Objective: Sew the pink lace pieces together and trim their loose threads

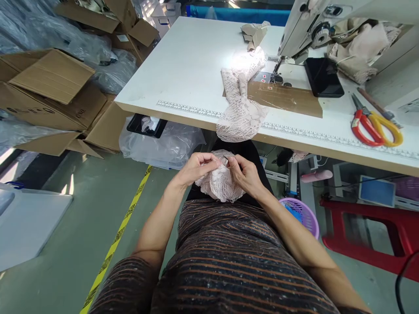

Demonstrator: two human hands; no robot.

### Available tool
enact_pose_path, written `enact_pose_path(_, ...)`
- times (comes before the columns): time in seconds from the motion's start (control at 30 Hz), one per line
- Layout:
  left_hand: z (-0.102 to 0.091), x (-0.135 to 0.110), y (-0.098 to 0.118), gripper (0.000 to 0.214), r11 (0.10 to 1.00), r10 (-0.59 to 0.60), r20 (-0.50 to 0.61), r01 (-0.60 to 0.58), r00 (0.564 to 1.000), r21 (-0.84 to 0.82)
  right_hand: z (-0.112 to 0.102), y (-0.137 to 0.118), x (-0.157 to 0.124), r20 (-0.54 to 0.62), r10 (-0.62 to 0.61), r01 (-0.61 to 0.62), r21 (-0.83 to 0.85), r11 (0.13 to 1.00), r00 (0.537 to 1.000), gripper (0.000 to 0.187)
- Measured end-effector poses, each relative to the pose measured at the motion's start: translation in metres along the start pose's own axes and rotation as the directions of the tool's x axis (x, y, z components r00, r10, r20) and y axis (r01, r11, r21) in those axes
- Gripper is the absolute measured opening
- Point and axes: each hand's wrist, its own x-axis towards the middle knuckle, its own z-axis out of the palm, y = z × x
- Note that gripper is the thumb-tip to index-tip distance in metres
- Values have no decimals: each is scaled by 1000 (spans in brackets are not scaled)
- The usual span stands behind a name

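Observation:
A bunched piece of pale pink lace fabric (221, 183) lies on my lap, just below the table edge. My left hand (201, 166) pinches its upper edge between thumb and fingers. Closed at the right side of the same lace, my right hand (245, 175) has a thin dark pointed tool (225, 157) at its fingertips; its kind is too small to make out. Another length of pale lace (242, 102) lies on the table and hangs slightly over the front edge, left of the sewing machine's needle area.
A sewing machine (299, 32) stands on the white table (193, 65). To its right are a black phone (324, 77), red-and-yellow-handled scissors (376, 126) and piled fabric (363, 48). Cardboard boxes (49, 100) stand left. A purple basket (303, 213) and red stool (369, 231) are right.

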Motion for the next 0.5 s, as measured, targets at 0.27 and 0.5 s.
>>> enact_pose_path(0.27,-11,13,-48,54,990,24,-139,-43,990,-133,-5,14,-8,142,156,-188,255,949,978,42)
enact_pose_path(0.5,-30,-7,-55,43,997,32,-36,-30,999,75,-41,11,-10,23,129,-130,291,948,991,38)
